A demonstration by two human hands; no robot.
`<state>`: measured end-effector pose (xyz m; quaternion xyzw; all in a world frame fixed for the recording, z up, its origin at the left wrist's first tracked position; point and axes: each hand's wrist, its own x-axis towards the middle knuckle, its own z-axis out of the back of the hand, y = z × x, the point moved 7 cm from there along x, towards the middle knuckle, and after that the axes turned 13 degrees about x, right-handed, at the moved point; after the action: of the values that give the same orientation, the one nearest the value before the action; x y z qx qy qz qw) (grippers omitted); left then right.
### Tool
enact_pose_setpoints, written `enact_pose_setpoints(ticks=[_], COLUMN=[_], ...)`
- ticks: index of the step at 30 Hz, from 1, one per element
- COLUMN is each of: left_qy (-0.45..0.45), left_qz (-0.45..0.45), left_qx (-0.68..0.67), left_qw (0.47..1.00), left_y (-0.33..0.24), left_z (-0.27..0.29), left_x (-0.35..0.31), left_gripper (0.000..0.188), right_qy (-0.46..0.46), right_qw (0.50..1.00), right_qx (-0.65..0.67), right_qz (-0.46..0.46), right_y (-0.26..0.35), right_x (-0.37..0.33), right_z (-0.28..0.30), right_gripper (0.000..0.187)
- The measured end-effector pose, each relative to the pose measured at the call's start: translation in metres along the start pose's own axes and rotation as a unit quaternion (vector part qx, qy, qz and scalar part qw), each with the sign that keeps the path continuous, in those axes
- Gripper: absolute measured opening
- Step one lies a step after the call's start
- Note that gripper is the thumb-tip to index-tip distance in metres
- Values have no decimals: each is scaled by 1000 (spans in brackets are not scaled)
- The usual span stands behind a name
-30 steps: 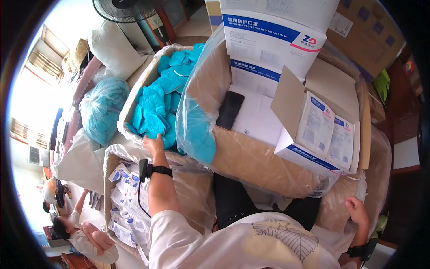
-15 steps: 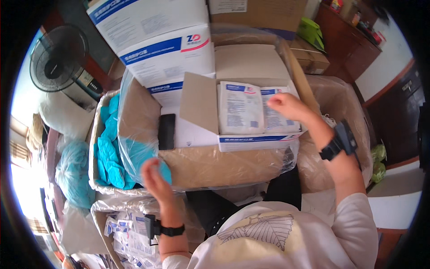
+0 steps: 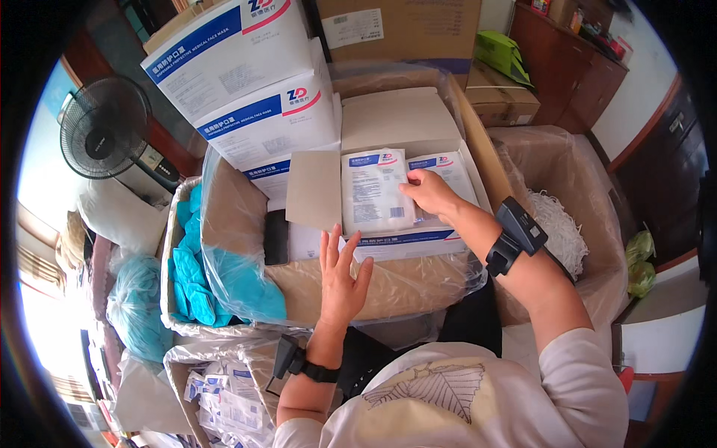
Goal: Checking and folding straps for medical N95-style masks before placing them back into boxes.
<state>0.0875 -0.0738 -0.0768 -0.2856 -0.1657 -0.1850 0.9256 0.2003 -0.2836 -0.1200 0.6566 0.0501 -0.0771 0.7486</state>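
An open white and blue carton (image 3: 418, 243) has its flaps raised. Two rows of flat face-mask packets stand in it; the left packet (image 3: 373, 190) is nearer, and the right packet (image 3: 455, 172) is partly behind my right hand (image 3: 435, 194). My right hand is closed, thumb and forefinger pinching at the left packet's right edge. Its other fingers are partly hidden. My left hand (image 3: 342, 278) is open in front of the carton's lower left corner, fingers spread, with nothing in it. Both wrists wear black strapped devices.
The carton rests on a large plastic-lined box (image 3: 373, 295). Stacked white cartons (image 3: 261, 112) rise at the back left, with a black phone (image 3: 276, 237) below. Blue-green cloth (image 3: 196, 276) fills a bin at left; loose packets (image 3: 228, 399) fill another, and white strips (image 3: 556, 231) one at right.
My left hand has moved right and up to the carton's front, its fingers spreading. My right hand has come down from above the right packet to the left packet's edge. The view has shifted.
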Motion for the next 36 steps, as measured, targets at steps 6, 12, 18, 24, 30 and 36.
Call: enact_pose_setpoints(ticks=[6, 12, 18, 24, 30, 36], left_qy=[-16, -20, -47, 108, 302, 290], left_qz=[4, 45, 98, 152, 21, -136], left_qx=[-17, -97, -417, -497, -149, -16], left_qw=[1000, 994, 902, 847, 941, 947], left_y=[0, 13, -25, -34, -50, -70], left_z=[-3, -1, 40, 22, 6, 11], left_x=[-1, -1, 22, 23, -20, -24], left_gripper=[40, 31, 32, 30, 22, 18], right_qy=[-10, 40, 105, 199, 237, 387], right_qw=[959, 940, 910, 924, 967, 886], right_qx=[283, 338, 395, 319, -7, -221], right_qz=[-25, -3, 64, -71, 93, 125], right_y=[19, 23, 82, -6, 31, 47], right_x=[-18, -32, -112, -180, -181, -182], right_z=[-12, -19, 6, -23, 8, -34], right_gripper=[33, 30, 33, 44, 57, 29])
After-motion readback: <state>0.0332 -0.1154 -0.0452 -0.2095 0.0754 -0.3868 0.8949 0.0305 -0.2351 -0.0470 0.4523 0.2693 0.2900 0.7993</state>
